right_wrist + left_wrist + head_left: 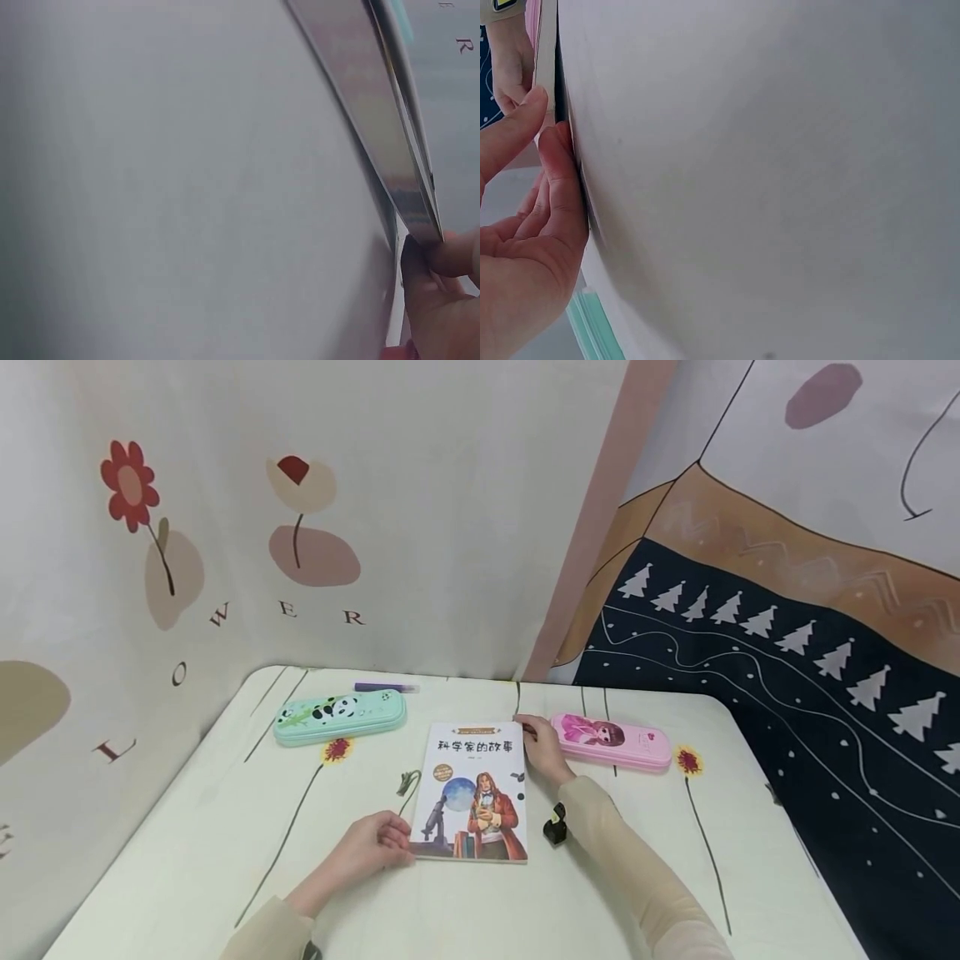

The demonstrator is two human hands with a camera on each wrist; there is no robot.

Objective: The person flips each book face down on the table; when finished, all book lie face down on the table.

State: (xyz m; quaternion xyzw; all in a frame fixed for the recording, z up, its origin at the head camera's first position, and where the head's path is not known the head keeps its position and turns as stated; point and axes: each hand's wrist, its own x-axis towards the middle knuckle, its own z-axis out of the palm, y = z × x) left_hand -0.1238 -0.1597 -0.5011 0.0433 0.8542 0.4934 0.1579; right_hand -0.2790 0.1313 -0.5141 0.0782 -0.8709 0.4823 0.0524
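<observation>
Two hands hold one book [474, 793] on the table [187, 860]. The left hand [372, 847] pinches its near left corner between thumb and fingers [559, 187]; the right hand [545, 748] pinches the far right corner, just beside a pink pencil case [611, 740].

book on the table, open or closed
Closed. The book lies flat with its front cover up; the left hand pinches its near corner and the right hand its far corner.

Beyond the left fingers [393, 843], the green pencil case [339, 717] and purple pen [385, 687] block the far bench [187, 860]. Just beside the right fingers [528, 727] lies the pink pencil case [611, 741]; a black clip [556, 827] sits nearer.
</observation>
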